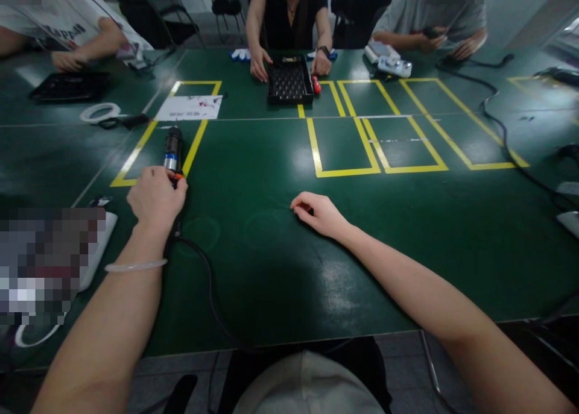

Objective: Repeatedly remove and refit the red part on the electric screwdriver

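My left hand (157, 198) is wrapped around a corded electric screwdriver (172, 146), a dark cylinder with a blue and silver band. The screwdriver lies over a yellow-taped rectangle, pointing away from me, and its black cable (208, 281) runs back toward the table's near edge. Near the middle of the green table (271, 269), my right hand (320, 214) rests with fingers loosely curled and thumb close to the fingertips. Nothing shows between them.
Across the table a person's hands (259, 64) are beside a black tray (290, 82) and a red object (315, 85). Two other people sit at the far side. A printed sheet (190, 107), a white ring (100, 112) and a long cable (504, 131) lie around.
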Motion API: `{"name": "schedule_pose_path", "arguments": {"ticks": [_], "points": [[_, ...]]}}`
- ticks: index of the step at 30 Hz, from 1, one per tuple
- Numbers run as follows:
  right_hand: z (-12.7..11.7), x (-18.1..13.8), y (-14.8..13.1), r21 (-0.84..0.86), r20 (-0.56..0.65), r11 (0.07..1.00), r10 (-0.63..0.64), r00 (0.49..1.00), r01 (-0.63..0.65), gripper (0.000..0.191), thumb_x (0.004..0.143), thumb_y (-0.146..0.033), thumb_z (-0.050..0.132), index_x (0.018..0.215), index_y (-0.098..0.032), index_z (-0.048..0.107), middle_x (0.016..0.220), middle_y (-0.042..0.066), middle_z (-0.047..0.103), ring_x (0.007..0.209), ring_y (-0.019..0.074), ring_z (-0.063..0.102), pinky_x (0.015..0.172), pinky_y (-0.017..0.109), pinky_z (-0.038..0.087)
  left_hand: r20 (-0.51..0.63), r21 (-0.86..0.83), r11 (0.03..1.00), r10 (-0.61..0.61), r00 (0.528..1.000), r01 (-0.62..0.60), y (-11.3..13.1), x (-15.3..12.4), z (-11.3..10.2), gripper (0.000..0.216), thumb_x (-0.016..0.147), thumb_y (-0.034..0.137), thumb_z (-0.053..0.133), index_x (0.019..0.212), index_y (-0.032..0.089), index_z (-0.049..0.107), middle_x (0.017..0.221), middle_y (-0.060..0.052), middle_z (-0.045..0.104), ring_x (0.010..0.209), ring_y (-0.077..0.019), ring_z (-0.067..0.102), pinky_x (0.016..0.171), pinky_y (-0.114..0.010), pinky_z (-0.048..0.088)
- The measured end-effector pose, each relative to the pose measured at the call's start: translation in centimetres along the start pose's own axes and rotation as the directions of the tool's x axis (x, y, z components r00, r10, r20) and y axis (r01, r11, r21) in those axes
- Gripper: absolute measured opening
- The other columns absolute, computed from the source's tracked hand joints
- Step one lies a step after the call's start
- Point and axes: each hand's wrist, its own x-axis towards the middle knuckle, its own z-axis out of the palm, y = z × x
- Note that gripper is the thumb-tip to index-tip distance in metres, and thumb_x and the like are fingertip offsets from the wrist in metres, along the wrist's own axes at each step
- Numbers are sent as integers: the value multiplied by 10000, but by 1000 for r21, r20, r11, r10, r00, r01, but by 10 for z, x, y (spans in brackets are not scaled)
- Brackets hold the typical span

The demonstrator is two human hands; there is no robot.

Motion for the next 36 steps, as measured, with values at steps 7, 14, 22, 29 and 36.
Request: {"name": "schedule_pose_path", "arguments": {"ticks": [7,14,22,29,36], "points": [[-1,0,-1,9,0,1000,-2,1000,2,139,881,-141,512,917,-164,645,865,42,670,741,151,594,715,269,455,-46,-12,999,36,998,-37,-3,2,-3,570,969,564,256,1221,138,540,1195,-98,500,1053,-294,498,853,-418,373],[-2,1,0,115,-5,992,51,999,-50,124,878,-159,530,921,-153,647,813,28,670,698,130,592,682,247,456,96,-696,703,290,952,-144,54,-11,1,454,914,462,525,1184,109,617,1067,-82,675,967,-201,641,944,-372,467],[0,1,4,278,20,954,109,994,-111,156,882,-215,565,1024,-172,615,821,7,681,718,118,610,682,239,467,443,-885,397,560,700,242,127,-59,12,472,754,363,758,1137,129,611,987,-82,715,950,-198,678,930,-369,509],[-2,4,4,403,35,897,181,983,-180,157,893,-274,586,1005,-168,616,873,28,713,737,120,628,685,245,479,438,-895,352,578,689,273,139,-61,13,405,760,349,768,1076,124,654,1043,-99,726,972,-204,684,986,-410,499],[3,7,9,543,62,809,228,972,-225,146,906,-310,583,950,-171,588,786,19,701,733,132,656,710,262,502,403,-909,342,576,711,238,136,-66,17,389,828,387,717,1127,139,701,1065,-102,738,997,-211,686,963,-367,517]]}}
